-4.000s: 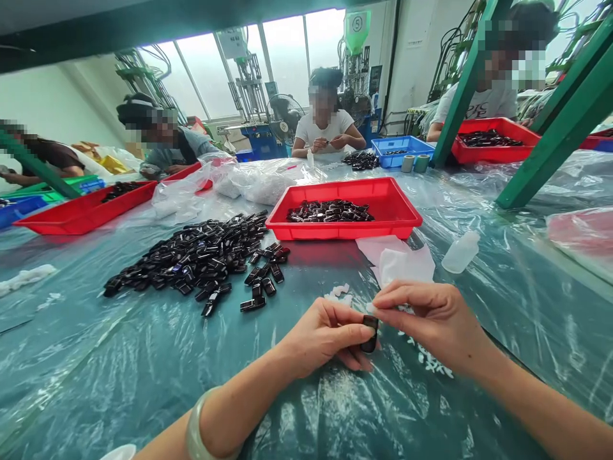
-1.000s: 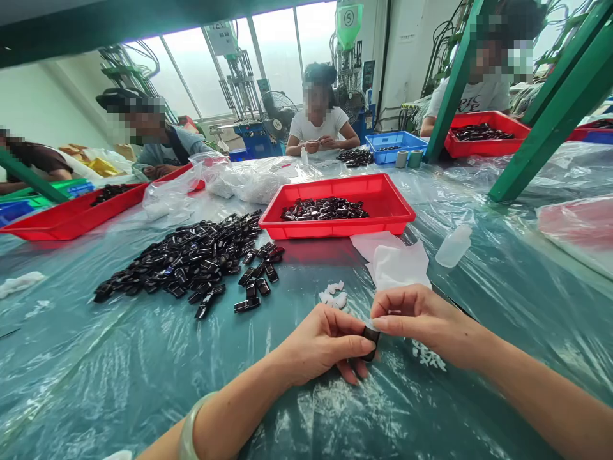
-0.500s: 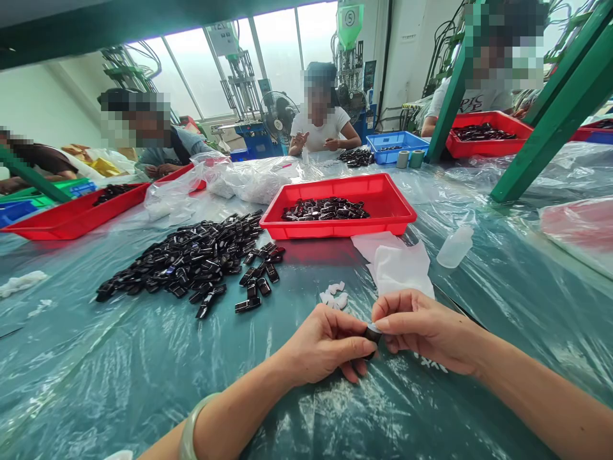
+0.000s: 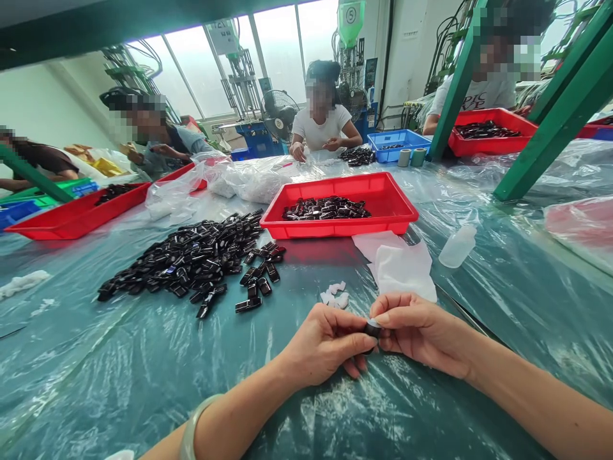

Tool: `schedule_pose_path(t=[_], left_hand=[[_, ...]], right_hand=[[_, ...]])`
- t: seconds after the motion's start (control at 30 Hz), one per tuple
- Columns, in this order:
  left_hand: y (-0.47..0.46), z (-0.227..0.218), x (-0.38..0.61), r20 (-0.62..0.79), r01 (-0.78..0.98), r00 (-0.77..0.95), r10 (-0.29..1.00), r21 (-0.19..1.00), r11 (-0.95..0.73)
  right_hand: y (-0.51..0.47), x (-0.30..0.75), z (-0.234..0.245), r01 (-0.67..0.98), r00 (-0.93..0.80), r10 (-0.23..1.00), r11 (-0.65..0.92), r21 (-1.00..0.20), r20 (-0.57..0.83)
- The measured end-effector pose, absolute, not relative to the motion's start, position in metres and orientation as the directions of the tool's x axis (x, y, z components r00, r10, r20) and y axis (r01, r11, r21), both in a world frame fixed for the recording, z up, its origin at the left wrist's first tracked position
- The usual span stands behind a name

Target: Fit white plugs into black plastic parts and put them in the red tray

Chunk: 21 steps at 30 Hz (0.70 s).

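Note:
My left hand (image 4: 325,345) and my right hand (image 4: 421,332) meet above the teal plastic sheet. Between their fingers is a small glossy black plastic part (image 4: 372,329), mostly hidden. The left fingers hold it from below, and the right fingertips pinch its top, where a sliver of white shows. A heap of similar black parts (image 4: 186,268) lies on the sheet to my left. Small white scraps (image 4: 335,297) lie just beyond my left hand, and a crumpled white cloth (image 4: 402,271) lies beyond my right hand.
A red tray (image 4: 338,229) holding black parts stands ahead, with a plastic squeeze bottle (image 4: 457,249) to its right. Seated co-workers (image 4: 320,108) work around the table among more red trays. Green metal frame legs (image 4: 555,121) rise at the right.
My hands have drawn closer together around the black part, and the right fingertips now press on its top. The view has shifted slightly.

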<state>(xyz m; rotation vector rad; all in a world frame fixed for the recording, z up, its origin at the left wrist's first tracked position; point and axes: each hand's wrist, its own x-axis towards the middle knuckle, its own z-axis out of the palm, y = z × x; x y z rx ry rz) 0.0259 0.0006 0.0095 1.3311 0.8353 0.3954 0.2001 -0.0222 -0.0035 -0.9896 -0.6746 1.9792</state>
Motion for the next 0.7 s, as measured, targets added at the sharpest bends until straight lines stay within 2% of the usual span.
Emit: schedule_pose_path(t=[0.47, 0.6, 0.7], left_hand=[[-0.0007, 0.0045, 0.0249, -0.232, 0.206, 0.614, 0.755, 0.97, 0.131], [0.0009, 0.0084, 0.0264, -0.286, 0.176, 0.605, 0.743, 0.958, 0.226], [0.0026, 0.0123, 0.027, -0.323, 0.117, 0.619, 0.715, 0.939, 0.322]], right_hand=[[-0.0209, 0.1938, -0.0112, -0.5, -0.352, 0.866, -0.494, -0.711, -0.355], [-0.0229, 0.193, -0.0073, -0.483, -0.325, 0.892, -0.443, -0.755, -0.315], [-0.0245, 0.1935, -0.0027, -0.428, -0.244, 0.937, -0.335, -0.84, -0.249]])
